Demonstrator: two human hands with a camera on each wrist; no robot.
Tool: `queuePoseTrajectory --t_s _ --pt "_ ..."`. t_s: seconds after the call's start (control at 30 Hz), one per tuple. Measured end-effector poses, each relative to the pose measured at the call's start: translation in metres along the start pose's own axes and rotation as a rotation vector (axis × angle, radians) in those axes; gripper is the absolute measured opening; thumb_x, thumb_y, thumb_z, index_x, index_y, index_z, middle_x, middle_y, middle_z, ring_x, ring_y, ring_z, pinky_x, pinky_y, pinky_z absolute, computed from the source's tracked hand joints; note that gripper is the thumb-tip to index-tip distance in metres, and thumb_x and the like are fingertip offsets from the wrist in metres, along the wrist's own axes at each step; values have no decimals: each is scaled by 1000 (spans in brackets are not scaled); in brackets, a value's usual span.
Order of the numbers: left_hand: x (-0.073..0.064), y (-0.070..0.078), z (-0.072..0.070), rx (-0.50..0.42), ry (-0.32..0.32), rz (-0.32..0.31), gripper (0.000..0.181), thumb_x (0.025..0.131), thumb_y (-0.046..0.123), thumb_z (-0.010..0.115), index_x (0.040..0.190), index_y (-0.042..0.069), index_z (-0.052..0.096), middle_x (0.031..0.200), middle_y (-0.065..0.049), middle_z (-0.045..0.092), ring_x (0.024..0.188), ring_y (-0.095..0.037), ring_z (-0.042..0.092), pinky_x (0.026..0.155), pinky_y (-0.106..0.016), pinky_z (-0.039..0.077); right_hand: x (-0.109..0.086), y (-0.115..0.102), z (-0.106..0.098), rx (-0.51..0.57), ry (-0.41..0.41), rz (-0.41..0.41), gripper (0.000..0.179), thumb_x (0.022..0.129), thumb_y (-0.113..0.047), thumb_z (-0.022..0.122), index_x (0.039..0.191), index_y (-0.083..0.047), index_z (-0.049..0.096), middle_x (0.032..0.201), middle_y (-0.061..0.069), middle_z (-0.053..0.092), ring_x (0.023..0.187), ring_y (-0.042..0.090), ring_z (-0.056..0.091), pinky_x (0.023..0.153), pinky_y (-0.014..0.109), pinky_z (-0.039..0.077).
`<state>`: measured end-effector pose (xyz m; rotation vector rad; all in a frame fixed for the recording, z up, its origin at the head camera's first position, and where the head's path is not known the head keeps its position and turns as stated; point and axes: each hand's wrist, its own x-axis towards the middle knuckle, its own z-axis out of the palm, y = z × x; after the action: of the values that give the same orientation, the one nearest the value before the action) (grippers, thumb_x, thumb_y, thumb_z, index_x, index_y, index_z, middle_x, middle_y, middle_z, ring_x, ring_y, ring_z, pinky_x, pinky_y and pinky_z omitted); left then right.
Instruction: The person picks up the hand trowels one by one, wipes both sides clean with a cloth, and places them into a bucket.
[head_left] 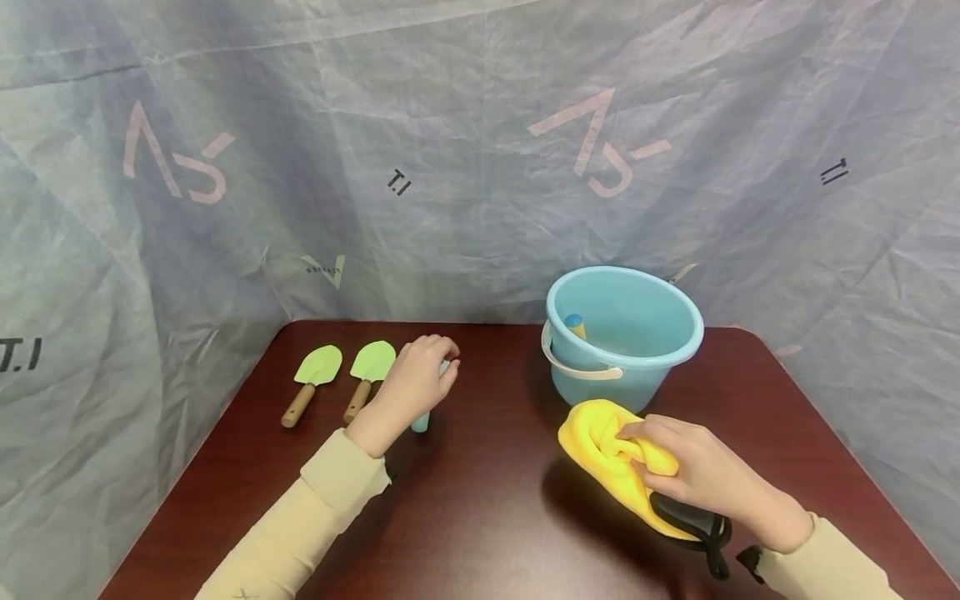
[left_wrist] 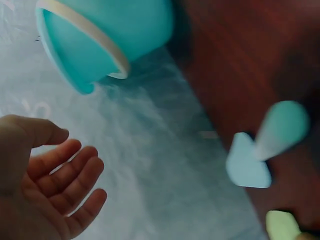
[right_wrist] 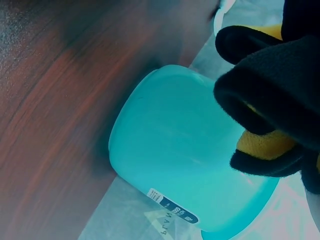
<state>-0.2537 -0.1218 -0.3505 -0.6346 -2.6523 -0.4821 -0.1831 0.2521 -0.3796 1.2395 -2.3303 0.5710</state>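
Note:
My right hand grips a yellow cloth with a black underside, bunched at the fingers and hanging in front of the bucket. In the right wrist view the black side of the cloth hides most of that hand. My left hand is above a light-blue trowel, covering most of it in the head view. The left wrist view shows this hand with fingers loosely bent and nothing in them, apart from the blue trowel. Two green trowels with wooden handles lie further left.
A light-blue bucket with a pale handle stands at the table's back right. Inside it is a yellow item with a blue end. Grey printed sheeting hangs behind the dark red table.

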Motion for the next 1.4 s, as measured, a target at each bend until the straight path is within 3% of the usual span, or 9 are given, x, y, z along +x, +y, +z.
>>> queuePoseTrajectory --t_s 0.23,0.4,0.53,0.77,0.97,1.13,1.3,1.4 --pt "-22 -21 23 37 34 -129 12 85 11 66 93 3 64 87 -9 62 80 -26 58 70 -39 48 -2 -4 -2 5 -35 34 32 79 -24 71 110 -21 63 100 -12 62 86 3 57 80 13 44" --pt "-32 -35 41 83 9 -207 16 81 12 70 85 1 60 76 -10 56 68 -26 56 58 -38 47 -4 -7 -2 11 -58 54 40 72 -18 73 110 -22 62 101 -13 61 88 3 58 82 13 44" --pt "-36 -44 54 100 -76 -286 27 81 20 71 87 -2 58 73 -11 55 63 -26 57 51 -37 46 -5 -7 -1 10 -53 43 38 74 -19 73 110 -22 63 100 -14 62 87 3 58 82 13 44" --pt "-32 -48 67 51 -295 -478 45 84 36 68 98 -5 56 74 -11 56 64 -26 58 55 -41 48 -6 -6 1 10 -57 52 37 75 -21 73 111 -22 62 99 -14 61 86 3 57 81 13 44" --pt "-27 -54 77 10 -388 -606 46 85 40 66 96 -3 54 71 -9 54 60 -24 56 51 -39 45 -7 -7 1 8 -67 65 41 72 -19 75 111 -23 62 99 -14 61 86 2 58 81 14 44" --pt "-23 -57 81 -13 -404 -648 45 86 38 65 97 -4 54 70 -10 54 56 -23 56 47 -35 43 -7 -5 3 13 -61 69 43 71 -18 76 111 -23 62 100 -13 62 86 3 58 81 14 44" --pt "-18 -60 82 -45 -420 -654 31 87 32 64 82 2 58 69 -9 56 55 -21 56 46 -32 41 -8 -4 5 21 -50 62 42 72 -18 75 111 -23 62 100 -13 62 86 3 58 82 13 44" --pt "-16 -62 82 -58 -433 -662 27 87 28 62 81 2 60 70 -9 57 57 -21 56 47 -32 41 -8 -3 7 20 -40 51 40 73 -19 75 111 -23 62 99 -13 61 86 3 58 82 13 43"
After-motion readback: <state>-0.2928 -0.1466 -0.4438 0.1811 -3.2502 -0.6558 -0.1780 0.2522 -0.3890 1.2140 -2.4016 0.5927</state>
